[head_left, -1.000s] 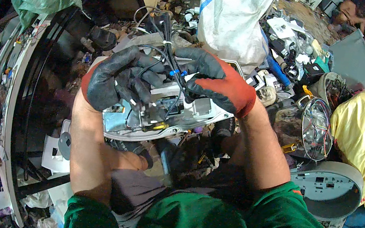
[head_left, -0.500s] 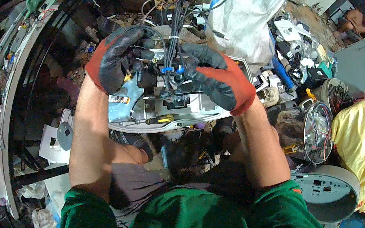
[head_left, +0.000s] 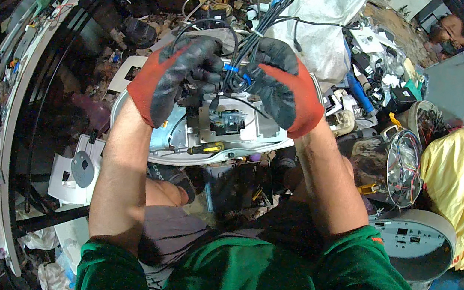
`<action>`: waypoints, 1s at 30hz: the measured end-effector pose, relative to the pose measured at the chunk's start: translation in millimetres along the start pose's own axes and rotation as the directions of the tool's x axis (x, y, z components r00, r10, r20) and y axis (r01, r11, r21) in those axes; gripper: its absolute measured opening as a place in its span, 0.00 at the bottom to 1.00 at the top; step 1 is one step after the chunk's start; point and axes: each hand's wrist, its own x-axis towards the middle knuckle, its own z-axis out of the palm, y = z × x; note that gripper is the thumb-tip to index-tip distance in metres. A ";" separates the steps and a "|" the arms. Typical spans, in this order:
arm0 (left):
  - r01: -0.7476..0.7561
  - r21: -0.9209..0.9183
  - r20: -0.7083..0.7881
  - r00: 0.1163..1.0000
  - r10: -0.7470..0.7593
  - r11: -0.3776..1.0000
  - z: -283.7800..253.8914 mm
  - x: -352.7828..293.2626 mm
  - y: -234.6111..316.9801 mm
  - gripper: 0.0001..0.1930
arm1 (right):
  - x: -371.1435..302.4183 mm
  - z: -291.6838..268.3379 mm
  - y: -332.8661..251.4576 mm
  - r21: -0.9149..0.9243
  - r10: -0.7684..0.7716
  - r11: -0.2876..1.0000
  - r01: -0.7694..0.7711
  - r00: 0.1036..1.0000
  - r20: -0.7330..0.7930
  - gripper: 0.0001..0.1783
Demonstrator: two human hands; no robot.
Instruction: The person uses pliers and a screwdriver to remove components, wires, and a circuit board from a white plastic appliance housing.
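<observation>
Up near the top centre of the frame, the left hand (head_left: 173, 78), in a red glove with a black palm, and the right hand (head_left: 284, 86), gloved the same way, have lifted higher than they were a moment back. Both are closed on the bundle of black cables with a blue tie (head_left: 237, 73), which has come up off the opened white oval appliance housing (head_left: 216, 130) lying just below the hands. The cables' loose ends now stand up towards the white woven sack (head_left: 330, 21) behind. A yellow-handled screwdriver (head_left: 204, 148) rests on the housing's lower rim. To my eye the wiring is nearly free of the housing, though I can't tell if a lead remains attached.
</observation>
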 end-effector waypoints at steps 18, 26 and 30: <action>-0.179 0.696 -0.029 0.960 0.277 0.695 22.3 12.4 -22.8 0.16 | 12.8 -37.4 -2.6 -0.451 -0.286 0.856 0.253 0.958 -0.004 0.19; 0.129 -0.169 0.283 0.956 -0.077 0.977 25.2 3.5 -3.2 0.19 | 12.4 -27.6 -41.9 -0.305 -0.432 0.842 0.444 0.895 0.111 0.23; 0.186 -0.078 0.285 0.946 -0.157 0.979 27.8 3.6 -2.0 0.19 | 18.8 -52.1 -53.5 -0.285 -0.411 0.867 0.408 0.910 0.051 0.21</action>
